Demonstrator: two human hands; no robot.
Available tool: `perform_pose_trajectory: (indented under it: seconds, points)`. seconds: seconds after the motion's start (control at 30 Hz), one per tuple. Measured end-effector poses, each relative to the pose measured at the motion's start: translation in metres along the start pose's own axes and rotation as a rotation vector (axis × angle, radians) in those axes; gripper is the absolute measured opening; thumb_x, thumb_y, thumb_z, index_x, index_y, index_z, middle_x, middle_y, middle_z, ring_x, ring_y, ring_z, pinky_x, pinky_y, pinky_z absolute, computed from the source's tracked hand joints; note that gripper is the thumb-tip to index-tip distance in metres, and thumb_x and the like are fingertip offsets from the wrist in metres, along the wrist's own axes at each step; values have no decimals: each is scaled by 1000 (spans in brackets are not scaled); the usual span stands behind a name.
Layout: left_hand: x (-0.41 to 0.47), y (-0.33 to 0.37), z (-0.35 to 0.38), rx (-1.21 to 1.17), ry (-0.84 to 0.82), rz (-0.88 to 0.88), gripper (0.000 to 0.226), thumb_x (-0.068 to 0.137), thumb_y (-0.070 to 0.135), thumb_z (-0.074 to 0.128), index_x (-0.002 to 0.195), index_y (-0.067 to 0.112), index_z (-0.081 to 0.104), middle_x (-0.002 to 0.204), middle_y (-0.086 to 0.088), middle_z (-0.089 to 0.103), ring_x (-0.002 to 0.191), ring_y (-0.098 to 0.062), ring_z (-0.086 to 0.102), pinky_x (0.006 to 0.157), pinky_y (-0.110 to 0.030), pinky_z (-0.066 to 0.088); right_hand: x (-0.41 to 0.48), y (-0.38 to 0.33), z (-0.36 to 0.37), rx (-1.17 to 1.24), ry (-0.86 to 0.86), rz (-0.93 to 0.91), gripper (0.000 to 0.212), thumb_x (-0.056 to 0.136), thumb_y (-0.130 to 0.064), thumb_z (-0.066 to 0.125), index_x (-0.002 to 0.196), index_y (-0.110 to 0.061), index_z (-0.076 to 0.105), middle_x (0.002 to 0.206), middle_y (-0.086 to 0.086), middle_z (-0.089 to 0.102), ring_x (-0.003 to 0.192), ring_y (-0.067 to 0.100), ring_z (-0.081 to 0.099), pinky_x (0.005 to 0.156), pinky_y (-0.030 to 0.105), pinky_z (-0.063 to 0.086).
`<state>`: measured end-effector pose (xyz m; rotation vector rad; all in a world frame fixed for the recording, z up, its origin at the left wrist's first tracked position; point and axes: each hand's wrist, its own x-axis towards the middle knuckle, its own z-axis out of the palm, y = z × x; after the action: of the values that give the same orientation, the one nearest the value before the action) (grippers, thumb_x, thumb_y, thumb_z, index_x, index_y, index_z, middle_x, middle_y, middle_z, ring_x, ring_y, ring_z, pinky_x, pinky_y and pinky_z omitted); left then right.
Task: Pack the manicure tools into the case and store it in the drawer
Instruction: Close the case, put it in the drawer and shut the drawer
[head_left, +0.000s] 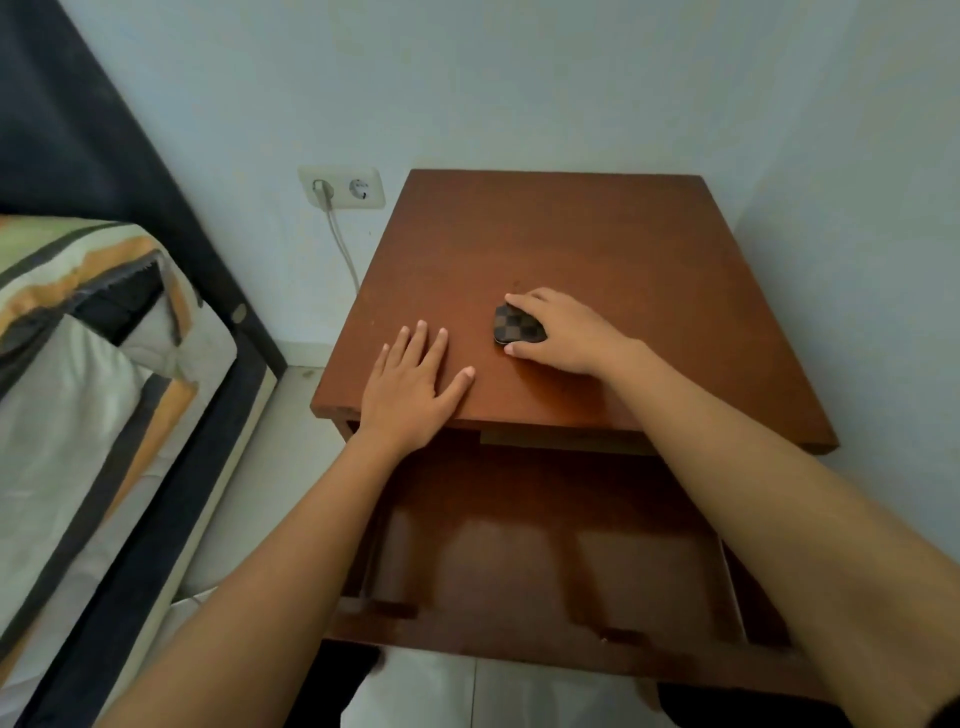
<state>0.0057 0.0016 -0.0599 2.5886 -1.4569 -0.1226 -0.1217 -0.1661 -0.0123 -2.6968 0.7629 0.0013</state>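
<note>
Wall socket (341, 187) with cable; striped bedding (78, 332) left.

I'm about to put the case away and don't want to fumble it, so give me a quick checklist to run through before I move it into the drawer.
1. Case is closed: ok, it lies shut on the nightstand top.
2. Right hand has the case: ok, fingers and thumb wrap around it.
3. Drawer is open: ok, pulled out toward you below the top.
4. Room in the drawer: ok, the visible floor is bare.
5. Left hand is out of the way: ok, flat on the top, beside the case, not over the drawer.
6. All tools are inside the case: cannot tell, no loose tools in view.
</note>
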Motion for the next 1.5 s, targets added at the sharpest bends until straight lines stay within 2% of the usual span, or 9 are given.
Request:
perform_pose_trajectory:
  seconds: [0.17,0.37,0.6,0.8,1.0,1.1,1.23,1.33,1.5]
  points:
    - [-2,0,1,-12,35,1,69,93,63,19,151,28,11,160,0,4,147,-18,-1,117,-35,-1,-39,-10,11,11,61,-23,69,81,-53,58,141,-29,33,139,1,42,126,23,41,104,39,32]
    - [-4,-1,-2,-59,34,13,68,93,61,24,150,25,16,160,-2,8,147,-19,2,118,-37,2,-131,-34,46,109,171,-218,72,75,-51,66,138,-27,41,132,-4,50,122,14,43,97,29,26]
    - [-15,-2,-1,-69,35,22,69,93,63,24,150,25,18,160,-1,9,147,-19,3,118,-37,2,-125,-20,108,65,-263,8,80,72,-47,72,140,-28,36,143,3,41,131,24,39,106,43,37]
    - [-36,5,-1,-144,12,-8,66,95,57,26,150,23,16,160,-2,6,147,-19,-1,117,-37,-2,-123,-13,128,-21,-404,99,81,72,-37,76,140,-21,35,150,10,31,134,31,36,103,43,40]
    - [-89,14,-9,-400,6,-22,57,96,43,43,146,19,31,158,-1,18,147,-17,8,116,-38,15,-161,-30,101,364,-141,207,55,85,-36,63,134,-20,45,144,5,41,132,23,38,109,39,35]
    - [-134,21,-10,-530,65,55,43,95,37,48,135,19,48,147,2,41,138,-13,32,111,-33,28,-201,-42,87,458,58,148,42,84,-33,64,123,-19,56,126,0,57,114,12,51,94,23,42]
    - [-192,29,-5,-539,4,256,29,92,34,56,117,21,60,118,8,59,112,-4,51,98,-29,46,-251,-49,79,473,165,30,29,81,-29,69,108,-19,65,106,-5,61,98,5,56,77,5,42]
    - [-220,32,0,-457,9,346,31,87,37,62,113,21,64,110,9,60,104,-2,51,88,-19,44,-276,-49,81,410,155,-31,27,80,-26,70,106,-20,67,104,-7,60,98,4,54,83,11,43]
    - [-231,30,9,-308,109,416,26,87,21,64,112,14,68,111,1,65,103,-11,56,87,-19,45,-291,-43,89,241,244,-97,20,83,-16,67,102,-17,71,102,-1,67,92,4,51,84,16,42]
